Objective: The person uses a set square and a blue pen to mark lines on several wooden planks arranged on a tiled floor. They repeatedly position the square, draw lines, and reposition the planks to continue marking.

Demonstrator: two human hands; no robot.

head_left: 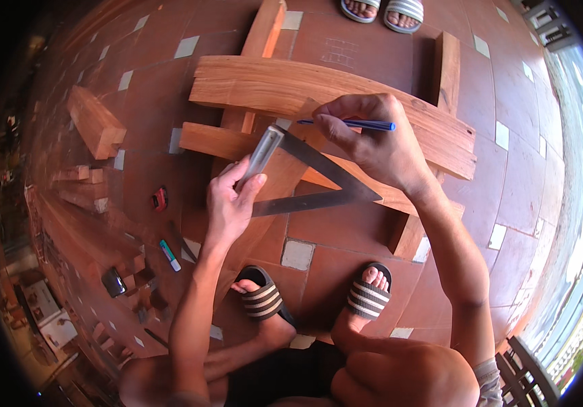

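My left hand (230, 203) is closed around the thick metal stock of a carpenter's square (262, 157). Its dark triangular blade (345, 195) points right, over a wooden board (274, 186) that slants from my left foot up toward a wide beam (264, 81). My right hand (373, 139) pinches a blue pen (374, 125), held almost level above the slanting board. The pen's tip is left of my fingers, just beyond the top corner of the square; whether it touches the wood I cannot tell. A narrower beam (213, 140) passes beneath the slanting board.
On the tiled floor to the left are a red tape measure (160, 199), a green and white marker (169, 255), a small black object (113, 281), a wooden block (94, 123) and stacked timber (78, 227). Another person's feet in striped sandals (405, 15) stand beyond the beams.
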